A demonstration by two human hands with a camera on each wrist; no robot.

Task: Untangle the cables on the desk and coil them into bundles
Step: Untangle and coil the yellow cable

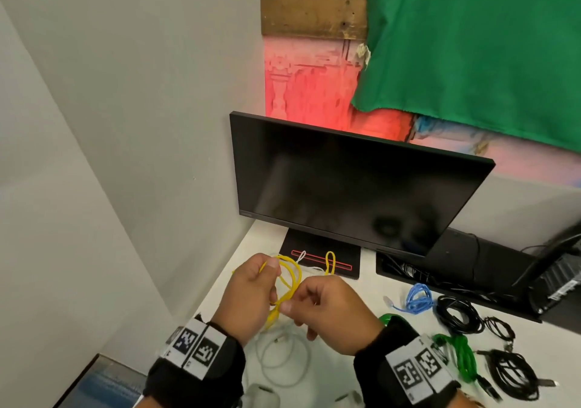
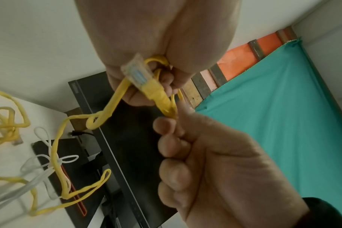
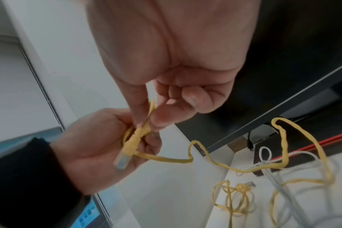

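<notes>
A yellow network cable (image 1: 290,282) is held above the white desk (image 1: 371,285) between both hands. My left hand (image 1: 271,282) grips a few loops of it, and the clear plug (image 2: 136,72) sticks out of that fist. My right hand (image 1: 290,308) pinches the strand just beside the plug between thumb and forefinger (image 3: 139,108). The rest of the yellow cable (image 3: 283,154) trails down to the desk and crosses a knotted white cable (image 2: 49,162). More white cable (image 1: 283,355) lies looped under my wrists.
A dark monitor (image 1: 345,187) on a black base (image 1: 314,244) stands just behind the hands. To the right lie a blue bundle (image 1: 416,297), a green cable (image 1: 462,354) and several black cables (image 1: 459,313). A grey wall (image 1: 125,156) closes the left side.
</notes>
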